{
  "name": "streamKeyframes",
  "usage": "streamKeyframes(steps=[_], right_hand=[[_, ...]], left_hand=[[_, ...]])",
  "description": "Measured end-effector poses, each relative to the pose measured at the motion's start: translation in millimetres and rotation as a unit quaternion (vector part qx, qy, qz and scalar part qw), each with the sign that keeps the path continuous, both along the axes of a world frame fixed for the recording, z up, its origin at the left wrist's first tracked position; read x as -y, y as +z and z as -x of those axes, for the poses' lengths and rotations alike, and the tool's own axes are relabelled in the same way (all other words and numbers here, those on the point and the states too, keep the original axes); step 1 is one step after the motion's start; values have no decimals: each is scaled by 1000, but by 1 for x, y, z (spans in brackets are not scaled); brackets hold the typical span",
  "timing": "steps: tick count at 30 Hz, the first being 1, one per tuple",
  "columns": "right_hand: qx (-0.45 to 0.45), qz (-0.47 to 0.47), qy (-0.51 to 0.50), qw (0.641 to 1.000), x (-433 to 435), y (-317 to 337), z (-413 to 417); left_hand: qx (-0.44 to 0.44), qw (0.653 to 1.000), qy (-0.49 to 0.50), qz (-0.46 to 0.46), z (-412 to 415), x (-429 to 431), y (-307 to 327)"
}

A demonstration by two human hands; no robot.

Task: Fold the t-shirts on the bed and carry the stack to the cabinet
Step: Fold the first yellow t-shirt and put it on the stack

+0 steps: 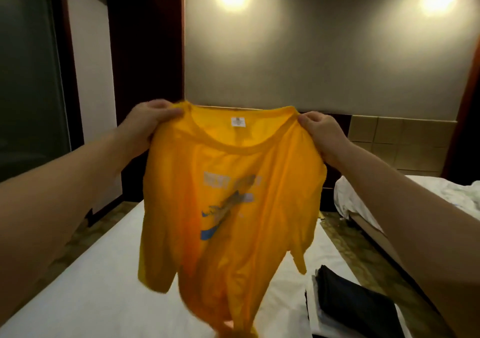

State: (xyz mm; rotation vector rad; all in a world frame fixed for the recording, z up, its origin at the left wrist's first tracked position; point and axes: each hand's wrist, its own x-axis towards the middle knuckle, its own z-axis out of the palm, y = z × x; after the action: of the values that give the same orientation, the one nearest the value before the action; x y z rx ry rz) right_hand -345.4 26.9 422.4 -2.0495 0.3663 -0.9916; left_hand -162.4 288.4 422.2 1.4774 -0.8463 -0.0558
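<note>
I hold the yellow t-shirt [228, 202] up in the air above the white bed [109, 272], its collar toward me and its hem hanging down to the sheet. My left hand [149, 123] pinches the left shoulder, fingers curled tight on the cloth; my right hand [320, 133] pinches the right shoulder likewise. The folded stack [350, 304], dark on top, lies near right on the bed.

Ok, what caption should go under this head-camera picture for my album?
Left hand and right hand hold a yellow t-shirt up by its shoulders above the bed, beside a folded stack.
</note>
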Motion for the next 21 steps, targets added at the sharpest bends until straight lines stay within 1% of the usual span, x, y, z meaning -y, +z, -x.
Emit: streamKeyframes(steps=[1,2,3,4,5,6,7,8,9,10,11,12,14,15,17,21], right_hand=[[-35,32,-3,999,-1,1,1],[-68,65,-4,996,0,4,2],[-81,82,-2,993,0,11,6],[-63,88,0,994,3,20,9],[-18,74,2,997,4,31,14],[30,59,1,998,6,41,18],[55,52,-4,997,5,47,21],[46,57,-3,997,6,50,21],[5,71,-1,997,7,48,21],[-47,78,4,996,10,43,20],[-75,77,7,994,11,36,19],[-70,62,10,996,14,32,18],[-2,-27,32,999,15,28,17],[16,-61,45,997,16,27,16],[-6,-59,52,997,18,25,13],[4,-47,51,998,25,27,14]], left_hand=[[27,999,15,-30,2,1,0],[40,998,32,-40,3,0,3],[43,998,45,-28,3,-2,9],[33,998,52,1,2,-6,17],[24,998,52,23,1,-10,24],[25,998,47,27,-1,-15,29],[41,999,33,2,-2,-18,32],[65,996,21,-48,-3,-19,32],[89,991,10,-102,-3,-19,29],[104,986,10,-129,-4,-18,26],[105,987,13,-122,-5,-16,23],[90,991,19,-92,-4,-14,22],[55,997,8,-49,-6,-13,22],[59,996,-5,-72,-9,-12,21],[89,987,-9,-135,-8,-13,20],[100,984,-26,-148,-16,-15,25]])
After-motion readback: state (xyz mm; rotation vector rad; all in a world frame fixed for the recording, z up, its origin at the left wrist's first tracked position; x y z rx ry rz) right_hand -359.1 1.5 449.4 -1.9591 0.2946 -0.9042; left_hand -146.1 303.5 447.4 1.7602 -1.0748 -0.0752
